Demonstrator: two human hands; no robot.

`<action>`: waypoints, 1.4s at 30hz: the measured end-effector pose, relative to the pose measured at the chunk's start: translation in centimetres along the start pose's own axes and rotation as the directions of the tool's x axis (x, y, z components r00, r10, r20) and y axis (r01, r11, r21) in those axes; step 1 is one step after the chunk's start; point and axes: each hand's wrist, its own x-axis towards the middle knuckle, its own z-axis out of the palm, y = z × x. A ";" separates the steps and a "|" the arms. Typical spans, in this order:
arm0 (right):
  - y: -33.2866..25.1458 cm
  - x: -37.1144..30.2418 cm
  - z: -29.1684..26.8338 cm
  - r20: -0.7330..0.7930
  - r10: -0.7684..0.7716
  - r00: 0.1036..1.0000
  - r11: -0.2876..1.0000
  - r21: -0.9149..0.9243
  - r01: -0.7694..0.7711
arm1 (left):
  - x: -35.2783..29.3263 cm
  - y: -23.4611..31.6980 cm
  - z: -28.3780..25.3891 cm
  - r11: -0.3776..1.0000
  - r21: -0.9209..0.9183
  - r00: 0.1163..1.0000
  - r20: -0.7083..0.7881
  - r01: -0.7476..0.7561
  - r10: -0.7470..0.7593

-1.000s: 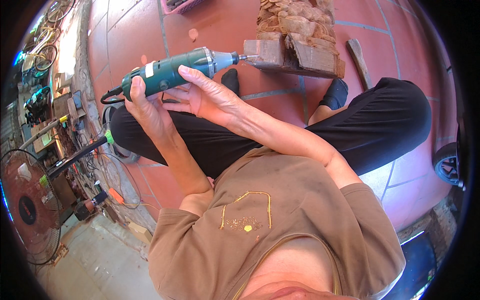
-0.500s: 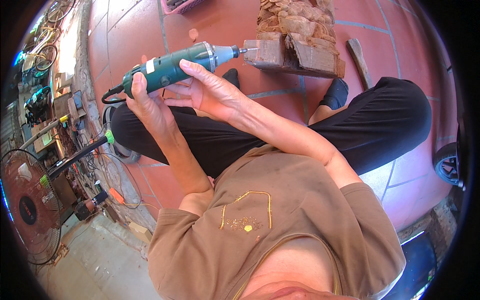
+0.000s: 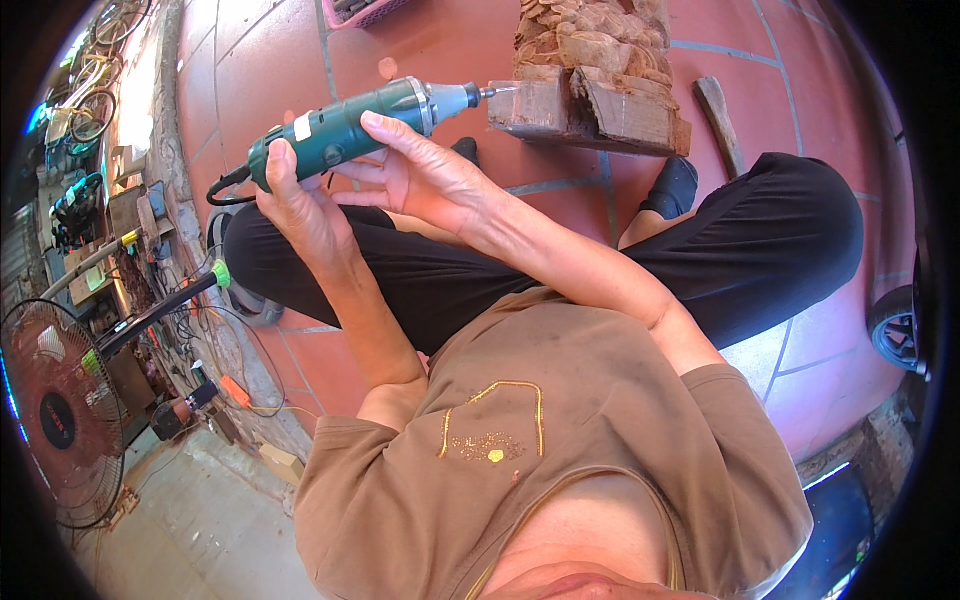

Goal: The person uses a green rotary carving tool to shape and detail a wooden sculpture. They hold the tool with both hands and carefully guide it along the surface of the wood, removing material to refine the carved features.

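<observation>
A dark green electric die grinder (image 3: 350, 130) with a grey nose and a thin metal bit (image 3: 500, 91) lies slantwise across both my hands. My left hand (image 3: 308, 215) is closed round its rear end, thumb on top, next to the black cord. Nearer the nose, my right hand (image 3: 440, 180) grips the body, thumb on the near side and fingers partly hidden underneath. The bit points at the left end of a carved wood block (image 3: 545, 110), which has a rough, scaly upper part. Whether the tip touches the wood, I cannot tell.
Right of the carving, a wooden stick (image 3: 718, 125) lies on the red tiled floor (image 3: 450, 45). My crossed legs (image 3: 760, 245) are close below the work. A standing fan (image 3: 60, 420), cables and clutter line the left side. A pink basket (image 3: 365, 12) is at the far edge.
The nose of the die grinder has shifted slightly away from me, both hands moving with it. The carved block has stayed in place.
</observation>
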 end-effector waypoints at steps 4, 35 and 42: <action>0.0 0.2 -0.3 0.013 0.002 1.000 1.000 0.002 -0.002 | 0.0 0.0 0.1 1.000 -0.001 1.000 -0.005 0.001 -0.001; 0.5 -0.2 0.0 0.005 0.011 1.000 1.000 0.026 -0.011 | -0.4 0.2 -0.5 0.999 0.029 1.000 -0.001 -0.030 0.030; 1.0 -0.3 -0.1 -0.005 0.031 1.000 0.998 0.050 -0.030 | -0.7 0.6 -0.5 0.999 0.032 1.000 -0.024 -0.013 0.013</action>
